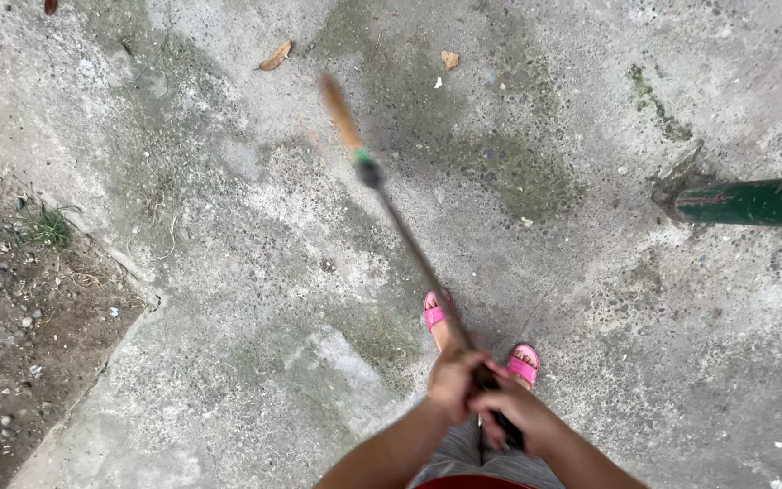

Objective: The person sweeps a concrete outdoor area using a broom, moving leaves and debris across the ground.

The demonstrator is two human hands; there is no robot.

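Both hands wrapped around the near end of a long thin stick [409, 244]. Left hand [452, 380] higher on the shaft, right hand [522, 415] just below it, the 2 touching; each grip closed tight on the dark handle. Stick slants up and away to the left over the concrete ground [228, 299], blurred, with a green band [366, 161] and a brownish far end [337, 104]. 2 pink sandals [523, 364] under the hands. Green pipe [753, 201] enters from the right edge. Dry leaves [275, 56] lie near the top; dirt patch [20, 317] at left.
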